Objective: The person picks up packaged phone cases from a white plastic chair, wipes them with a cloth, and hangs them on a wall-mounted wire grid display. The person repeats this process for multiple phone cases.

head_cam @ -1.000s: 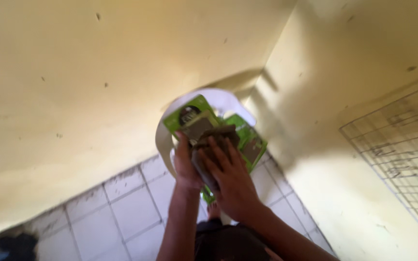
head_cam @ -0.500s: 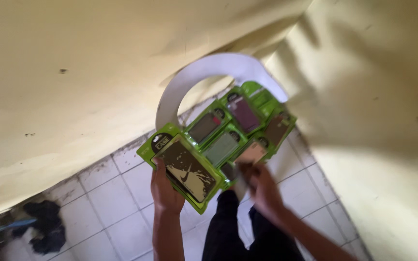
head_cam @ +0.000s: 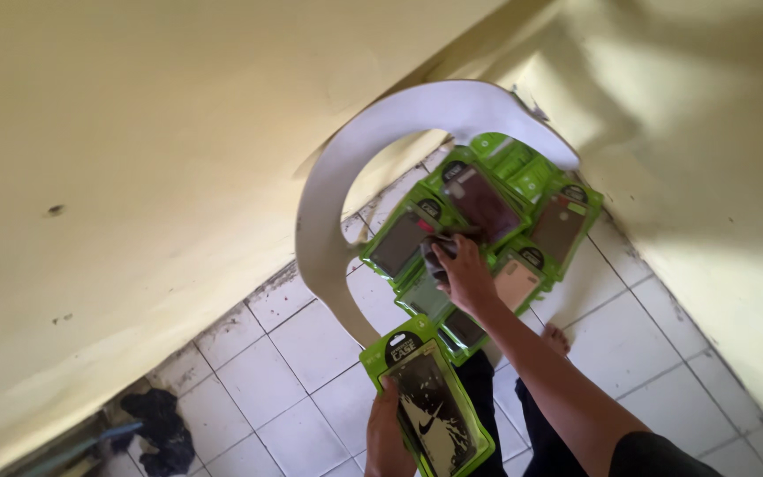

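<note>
Gripping glossy green rectangular packet [head_cam: 430, 406].

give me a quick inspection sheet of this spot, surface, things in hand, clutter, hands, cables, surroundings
surface: white plastic chair with a curved backrest, its seat covered by packs
job's things: green-edged clear phone case pack with a dark splashed case, held apart from the rest; pile of green phone case packs lying overlapped on the chair
clutter: dark crumpled cloth on the floor by the wall
hands: left hand grips the lower edge of the single pack; right hand rests on the pile, fingers on a dark item
cables: nothing seen
surroundings: white tiled floor, yellow painted walls meeting in a corner, a bare foot beside the chair
</note>
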